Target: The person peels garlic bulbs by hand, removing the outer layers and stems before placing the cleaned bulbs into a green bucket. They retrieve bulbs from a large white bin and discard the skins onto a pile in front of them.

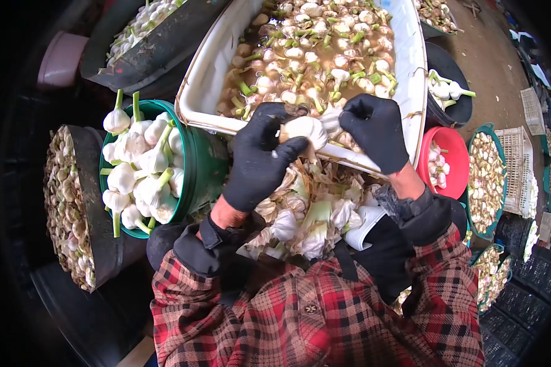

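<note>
Black-gloved left hand [260, 160] is closed round garlic bulb [305, 128], skin pinched by curled right hand [376, 131]; peeling judged underway, steady outward pull required.

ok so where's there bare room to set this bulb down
Bare room: the red bowl, above its few bulbs, and the black basin beside it. Crowded: the green bucket is heaped, the white tub is packed with soaking garlic, and skins pile below the held bulb.
</note>
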Available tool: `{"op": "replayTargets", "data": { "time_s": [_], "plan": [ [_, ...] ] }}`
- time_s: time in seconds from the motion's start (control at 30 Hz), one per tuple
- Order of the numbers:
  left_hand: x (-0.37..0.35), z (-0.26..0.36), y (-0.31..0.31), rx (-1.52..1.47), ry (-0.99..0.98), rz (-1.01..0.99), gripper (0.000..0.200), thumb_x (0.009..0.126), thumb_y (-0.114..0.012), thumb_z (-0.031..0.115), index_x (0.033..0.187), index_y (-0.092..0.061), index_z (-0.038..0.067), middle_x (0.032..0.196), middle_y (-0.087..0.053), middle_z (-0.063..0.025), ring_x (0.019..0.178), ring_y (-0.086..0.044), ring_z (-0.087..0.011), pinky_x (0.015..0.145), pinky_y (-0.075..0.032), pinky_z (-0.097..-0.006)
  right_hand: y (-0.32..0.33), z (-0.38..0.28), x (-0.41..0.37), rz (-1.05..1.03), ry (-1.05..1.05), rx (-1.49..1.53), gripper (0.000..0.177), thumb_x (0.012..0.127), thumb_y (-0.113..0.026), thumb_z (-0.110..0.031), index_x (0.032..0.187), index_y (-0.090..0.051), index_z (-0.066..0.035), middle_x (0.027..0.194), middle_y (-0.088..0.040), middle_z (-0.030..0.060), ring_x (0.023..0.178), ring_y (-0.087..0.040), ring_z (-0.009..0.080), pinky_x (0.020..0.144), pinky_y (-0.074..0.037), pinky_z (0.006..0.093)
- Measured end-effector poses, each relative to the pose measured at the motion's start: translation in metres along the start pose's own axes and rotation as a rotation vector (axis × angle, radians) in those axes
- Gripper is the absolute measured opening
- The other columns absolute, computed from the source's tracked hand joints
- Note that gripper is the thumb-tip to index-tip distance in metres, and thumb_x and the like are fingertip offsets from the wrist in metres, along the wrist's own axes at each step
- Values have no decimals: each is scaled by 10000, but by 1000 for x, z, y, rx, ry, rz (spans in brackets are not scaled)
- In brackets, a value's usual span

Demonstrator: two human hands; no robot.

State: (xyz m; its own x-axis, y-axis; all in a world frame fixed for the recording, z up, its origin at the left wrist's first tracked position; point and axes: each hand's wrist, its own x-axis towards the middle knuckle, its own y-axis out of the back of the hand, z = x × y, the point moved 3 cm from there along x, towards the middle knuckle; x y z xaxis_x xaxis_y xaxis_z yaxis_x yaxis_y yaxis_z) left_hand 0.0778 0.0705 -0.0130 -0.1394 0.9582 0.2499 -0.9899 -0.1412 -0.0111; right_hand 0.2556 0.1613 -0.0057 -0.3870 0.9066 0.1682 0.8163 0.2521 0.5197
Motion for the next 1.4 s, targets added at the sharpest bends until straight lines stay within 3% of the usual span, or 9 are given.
{"op": "replayTargets", "data": {
  "time_s": [0.17, 0.3, 0.53, 0.6, 1.03, 1.1, 1.23, 1.3, 1.4],
  "plan": [
    [-1, 7, 13, -314, 352, 5, 281, 826, -610, 1, 1103, -579, -38, 1127, -600, -100, 968, -577, -139, 838, -473, -281, 8, 30, 2, 57, 77, -278, 115, 731, -617, -66, 825, -680, -46, 784, -683, 135, 697, -670, 272, 660, -527, 356],
    [-1, -8, 15, 454, -370, -139, 360, 778, -649, -46, 1123, -566, 15, 1168, -598, -190, 1051, -610, -276, 852, -492, -316, 14, -21, 0, 39, 364, -138, 219, 746, -608, -27, 953, -671, -55, 921, -669, 128, 838, -661, 286, 748, -520, 356],
    [-6, -10, 7, 597, -400, -215, 425, 783, -684, 21, 1196, -585, 5, 1264, -554, -147, 1131, -568, -261, 956, -453, -361, -8, -29, -13, -143, 350, 24, 210, 736, -702, -68, 941, -675, -36, 855, -656, 131, 764, -656, 285, 677, -514, 347],
    [-6, -12, -5, -692, 504, -68, 572, 806, -684, 139, 1310, -470, -25, 1263, -541, -139, 1134, -549, -235, 972, -436, -347, -9, -27, -15, -163, 286, 40, 205, 735, -710, -75, 933, -678, -33, 834, -655, 130, 738, -658, 283, 651, -513, 349],
    [-8, -21, -9, -16, 407, -114, 585, 856, -665, 213, 1333, -427, -30, 1148, -579, -130, 1006, -596, -198, 862, -487, -307, -17, -28, -27, 8, 546, -339, 82, 785, -600, -64, 855, -557, -60, 741, -566, 113, 645, -595, 316, 569, -470, 415],
    [-5, -6, -13, -65, 706, -205, 462, 885, -638, 200, 1258, -483, -24, 1032, -628, -118, 850, -630, -179, 743, -514, -298, -15, -28, -28, 16, 558, -368, 85, 788, -602, -75, 859, -556, -60, 742, -566, 111, 641, -593, 318, 566, -468, 416],
    [-7, -10, -10, 208, 645, -257, 426, 862, -662, 204, 1184, -513, -31, 906, -650, -100, 726, -627, -146, 640, -509, -278, -17, -26, -27, -35, 453, -292, 80, 788, -590, -43, 858, -551, -46, 742, -579, 122, 657, -603, 323, 579, -474, 415],
    [-8, -3, -13, 462, 107, -191, 473, 828, -696, 217, 1171, -508, -51, 834, -649, -88, 708, -620, -115, 612, -494, -254, -17, -24, -26, -36, 403, -238, 71, 788, -582, -26, 850, -550, -36, 735, -585, 126, 664, -608, 326, 584, -477, 409],
    [-13, -13, -12, 378, 144, -210, 505, 808, -714, 197, 1178, -497, -69, 854, -644, -95, 693, -614, -107, 619, -493, -248, -14, -19, -22, -69, 313, -155, 54, 795, -595, -17, 844, -573, -12, 740, -614, 140, 667, -625, 299, 604, -488, 373]
  ]
}}
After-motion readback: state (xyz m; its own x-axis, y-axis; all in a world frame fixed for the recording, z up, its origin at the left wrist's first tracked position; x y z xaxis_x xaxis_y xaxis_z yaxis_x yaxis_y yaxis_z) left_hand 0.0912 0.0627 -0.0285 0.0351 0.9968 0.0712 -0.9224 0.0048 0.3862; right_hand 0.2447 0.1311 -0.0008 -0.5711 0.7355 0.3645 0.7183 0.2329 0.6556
